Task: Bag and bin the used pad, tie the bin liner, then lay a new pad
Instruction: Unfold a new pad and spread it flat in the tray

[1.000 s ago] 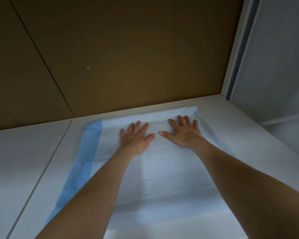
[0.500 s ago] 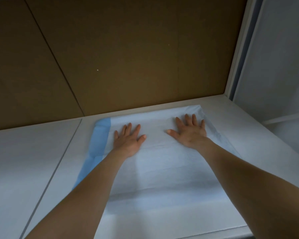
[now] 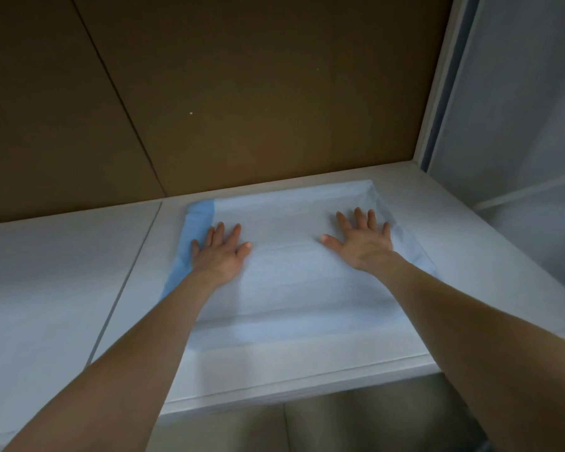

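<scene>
White absorbent pad [image 3: 291,282], blue strip along its left edge, lies flat on white surface [image 3: 46,288]; left-hand grip [image 3: 221,252] and right-hand grip [image 3: 361,244] press it, fingers straight and spread.

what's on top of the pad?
The left hand and right hand press flat on the pad, fingers spread, left by its blue edge. Nothing else shows; hands and forearms cover parts of it.

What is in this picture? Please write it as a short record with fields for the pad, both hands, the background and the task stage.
item: pad, spread flat on the white surface
edge: blue border on its left side
left: left hand flat on the pad beside the blue border, fingers straight
right: right hand flat near the right edge, fingers spread
background: brown panel
stage: pad laid; bin not in view
</scene>
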The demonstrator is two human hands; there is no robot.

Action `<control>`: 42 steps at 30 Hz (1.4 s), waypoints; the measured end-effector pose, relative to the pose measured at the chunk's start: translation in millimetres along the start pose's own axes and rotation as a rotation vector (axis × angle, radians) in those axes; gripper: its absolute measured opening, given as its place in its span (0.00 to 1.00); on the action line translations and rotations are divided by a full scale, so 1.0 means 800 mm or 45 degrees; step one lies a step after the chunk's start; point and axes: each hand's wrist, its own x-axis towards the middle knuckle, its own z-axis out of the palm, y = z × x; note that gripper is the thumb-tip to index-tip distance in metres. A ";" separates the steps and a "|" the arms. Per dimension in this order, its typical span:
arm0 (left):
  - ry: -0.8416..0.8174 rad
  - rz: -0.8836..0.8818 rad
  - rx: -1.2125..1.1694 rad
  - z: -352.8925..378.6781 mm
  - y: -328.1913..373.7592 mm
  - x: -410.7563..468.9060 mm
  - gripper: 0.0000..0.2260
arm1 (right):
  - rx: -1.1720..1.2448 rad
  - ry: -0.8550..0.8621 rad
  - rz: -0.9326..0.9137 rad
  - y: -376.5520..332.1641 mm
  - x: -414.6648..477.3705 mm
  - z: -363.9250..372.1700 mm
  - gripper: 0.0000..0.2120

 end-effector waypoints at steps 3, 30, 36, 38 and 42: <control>-0.030 -0.014 -0.017 0.004 -0.008 -0.024 0.27 | -0.009 -0.011 -0.020 -0.009 -0.021 0.011 0.37; -0.171 -0.045 -0.077 0.006 -0.003 -0.141 0.29 | -0.032 -0.229 -0.056 -0.004 -0.117 0.004 0.34; -0.176 -0.050 -0.067 0.001 0.000 -0.141 0.28 | -0.040 -0.253 -0.057 -0.005 -0.112 0.001 0.35; -0.188 -0.050 -0.071 -0.002 0.000 -0.141 0.28 | -0.028 -0.258 -0.064 -0.004 -0.114 -0.002 0.35; -0.191 -0.028 -0.065 -0.001 0.000 -0.147 0.28 | -0.017 -0.261 -0.067 -0.003 -0.122 -0.004 0.35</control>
